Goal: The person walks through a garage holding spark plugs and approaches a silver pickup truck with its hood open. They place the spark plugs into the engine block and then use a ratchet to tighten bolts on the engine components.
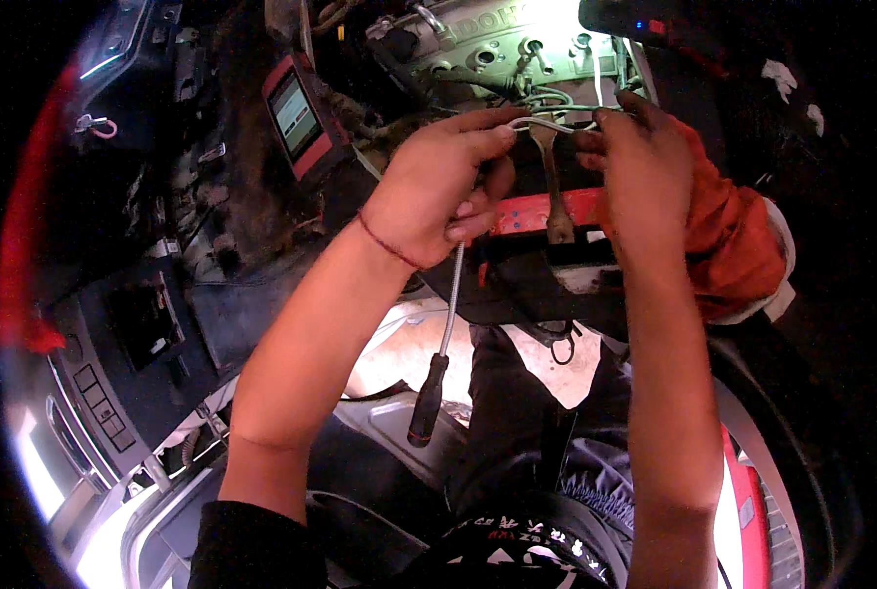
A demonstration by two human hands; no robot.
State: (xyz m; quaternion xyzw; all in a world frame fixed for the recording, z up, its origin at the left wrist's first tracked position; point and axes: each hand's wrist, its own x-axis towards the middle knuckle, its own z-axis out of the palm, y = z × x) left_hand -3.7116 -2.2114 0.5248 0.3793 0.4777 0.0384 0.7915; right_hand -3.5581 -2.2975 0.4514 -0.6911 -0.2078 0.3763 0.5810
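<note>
My left hand (437, 182) pinches a thin white wire (548, 124) between thumb and forefinger. Its lower fingers curl around the shaft of a screwdriver (427, 402), whose dark handle hangs downward and whose tip is hidden. The wire spans the gap to my right hand (653, 182), where the fingers are closed on its other end, partly covered by the fingertips. Both hands are just in front of a metal engine cover (468, 54) with round holes. Greenish hoses or wires (553, 96) run along that cover, close behind the fingers.
Left of the engine leans a red-framed tablet (296, 116) with a lit screen. A rusty metal bracket (556, 218) stands before a red bar (527, 213). Red cloth (743, 240) lies beside my right forearm. At the upper right, a dark lamp-like device (625, 18) sits near bright light.
</note>
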